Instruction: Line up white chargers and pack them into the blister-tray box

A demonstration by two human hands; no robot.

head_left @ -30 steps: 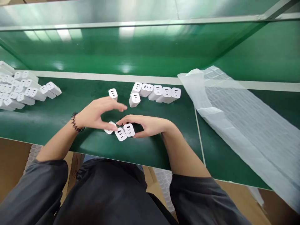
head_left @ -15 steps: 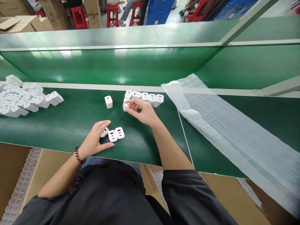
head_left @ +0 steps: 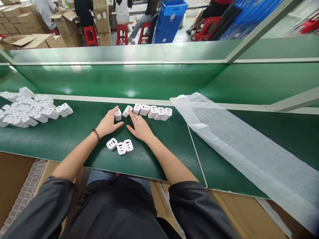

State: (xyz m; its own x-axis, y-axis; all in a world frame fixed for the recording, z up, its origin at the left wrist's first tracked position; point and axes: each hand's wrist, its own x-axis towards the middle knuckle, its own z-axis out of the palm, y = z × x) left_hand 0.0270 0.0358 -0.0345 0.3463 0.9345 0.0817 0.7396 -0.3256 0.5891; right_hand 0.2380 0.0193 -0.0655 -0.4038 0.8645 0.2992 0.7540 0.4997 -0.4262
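Note:
My left hand (head_left: 109, 121) reaches onto the green belt (head_left: 74, 132), with thumb and forefinger closed round a single white charger (head_left: 118, 114). My right hand (head_left: 140, 127) lies beside it with fingers stretched out. Its fingertips touch the tilted charger (head_left: 127, 111) at the left end of a row of white chargers (head_left: 152, 111). Three more chargers (head_left: 120, 146) lie face up in a small group just in front of both hands, with neither hand on them.
A big heap of the same white chargers (head_left: 27, 108) lies at the far left of the belt. A long white foam sheet (head_left: 249, 149) drapes over the right side. Cardboard boxes sit below the belt's near edge. People sit on red stools beyond the far rail.
My left hand left the three near chargers and moved up to the single charger. My right hand drew back slightly from the row's left end. The view tilted up.

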